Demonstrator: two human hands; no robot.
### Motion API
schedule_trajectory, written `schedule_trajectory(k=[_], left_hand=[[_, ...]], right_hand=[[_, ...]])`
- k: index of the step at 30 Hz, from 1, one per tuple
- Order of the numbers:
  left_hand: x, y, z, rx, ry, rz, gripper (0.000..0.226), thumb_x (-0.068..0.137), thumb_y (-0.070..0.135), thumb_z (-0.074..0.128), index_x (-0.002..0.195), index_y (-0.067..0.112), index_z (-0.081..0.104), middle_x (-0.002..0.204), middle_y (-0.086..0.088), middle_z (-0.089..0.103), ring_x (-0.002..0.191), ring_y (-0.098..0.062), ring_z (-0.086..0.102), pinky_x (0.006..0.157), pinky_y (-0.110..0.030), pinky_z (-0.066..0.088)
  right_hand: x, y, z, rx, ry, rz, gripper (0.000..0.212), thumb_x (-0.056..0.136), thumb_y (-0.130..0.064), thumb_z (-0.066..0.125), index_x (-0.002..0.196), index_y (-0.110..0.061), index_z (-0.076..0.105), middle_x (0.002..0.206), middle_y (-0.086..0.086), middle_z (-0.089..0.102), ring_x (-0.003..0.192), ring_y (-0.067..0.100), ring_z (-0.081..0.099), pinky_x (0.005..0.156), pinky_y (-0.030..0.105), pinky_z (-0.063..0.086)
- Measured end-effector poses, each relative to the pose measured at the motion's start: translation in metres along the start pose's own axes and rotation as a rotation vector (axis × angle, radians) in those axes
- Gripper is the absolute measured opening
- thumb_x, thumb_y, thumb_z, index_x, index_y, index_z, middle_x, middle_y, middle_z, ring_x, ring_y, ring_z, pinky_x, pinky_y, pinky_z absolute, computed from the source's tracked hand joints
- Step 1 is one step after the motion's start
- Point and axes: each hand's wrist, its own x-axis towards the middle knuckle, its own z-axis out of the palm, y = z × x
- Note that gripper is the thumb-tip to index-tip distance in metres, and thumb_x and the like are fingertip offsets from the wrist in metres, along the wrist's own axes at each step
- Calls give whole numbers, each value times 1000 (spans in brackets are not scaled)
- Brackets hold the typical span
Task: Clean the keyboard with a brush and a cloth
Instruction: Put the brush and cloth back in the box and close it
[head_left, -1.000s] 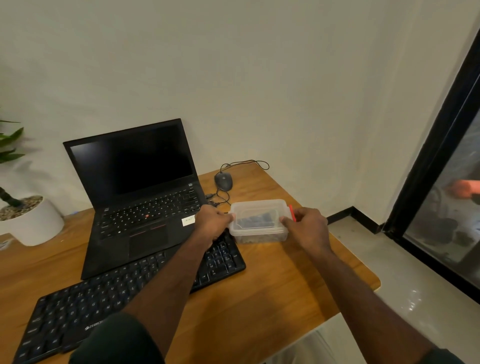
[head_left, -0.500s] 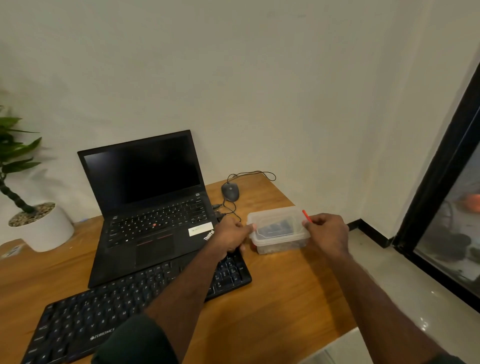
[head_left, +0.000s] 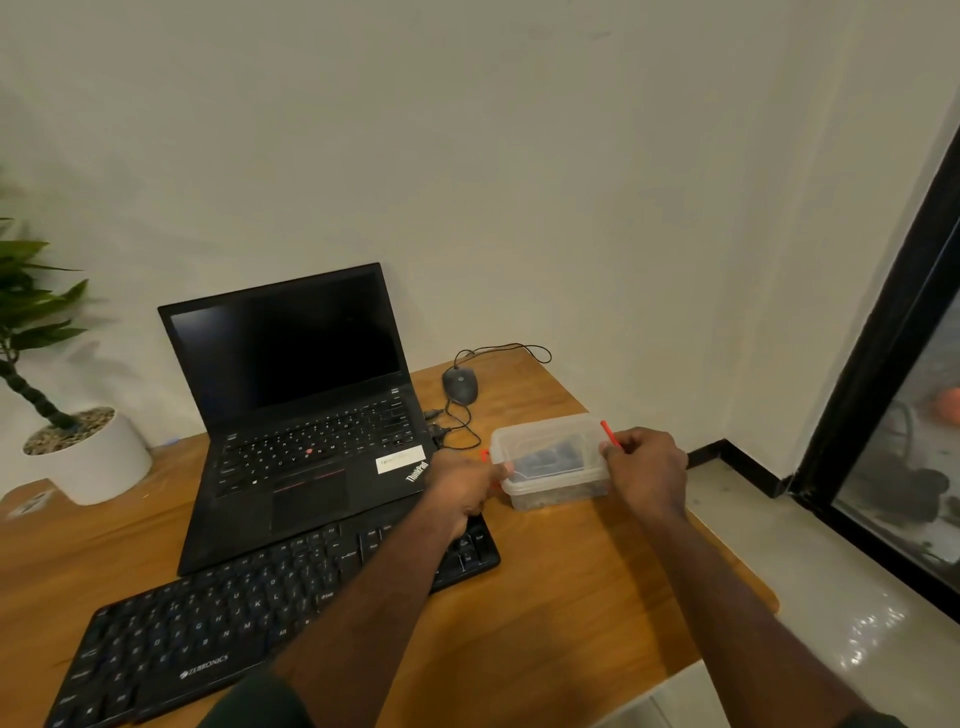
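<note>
At the near left of the wooden desk (head_left: 545, 613), running from about seven o'clock toward the centre, lies the black keyboard (head_left: 223, 623) we are meant to clean, untouched and partly crossed by our left forearm. Just past its right end, at roughly two o'clock from it, sits a clear plastic box (head_left: 550, 465) with red side clips; something dark shows through the lid (perhaps the cloth or brush, though we cannot tell). Compared with a second ago the box looks slightly turned and tilted between our hands, and the right clip now stands up, which we take to mean the lid is being unlatched, so cleaning has not begun. Our left hand (head_left: 462, 491) is curled against the box's left end, fingers gripping at the clip there; our right hand (head_left: 647, 470) grasps the right end, thumb and fingers pinching near the raised red clip. At eleven o'clock from the box stands an open laptop (head_left: 306, 415), with a wired mouse (head_left: 460, 384) at twelve, and a potted plant (head_left: 78, 447) at far nine.
</note>
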Motion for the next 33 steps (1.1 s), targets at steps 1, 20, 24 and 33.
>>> schedule_trajectory(k=[1, 20, 24, 33], left_hand=[[-1, 0, 2, 33, 25, 36, 29, 79, 20, 84, 89, -4, 72, 70, -9, 67, 52, -14, 53, 46, -26, 40], [-16, 2, -2, 501, 14, 374, 31, 84, 42, 76, 101, 18, 70, 86, 2, 66, 73, -9, 58, 48, -18, 38], [-20, -4, -7, 481, -61, 408, 52, 64, 34, 92, 108, 19, 70, 87, 8, 69, 71, 3, 58, 54, -11, 43], [26, 18, 1, 444, 36, 405, 31, 66, 21, 91, 85, 16, 67, 82, 2, 68, 69, -8, 57, 52, -14, 39]], right_hand=[[-1, -1, 1, -7, 4, -2, 30, 91, -27, 72, 115, -9, 73, 109, 9, 73, 83, 20, 67, 84, 44, 61], [-9, 11, -5, -61, -145, -173, 42, 94, -42, 66, 125, -14, 66, 117, 2, 71, 88, 12, 64, 71, 24, 56], [-10, 13, -13, -31, -293, -226, 66, 81, -40, 80, 138, -18, 56, 121, -6, 62, 98, 10, 58, 88, 35, 58], [43, -11, 20, -137, -253, -230, 44, 85, -39, 78, 123, -18, 67, 133, 7, 63, 115, 25, 62, 93, 35, 53]])
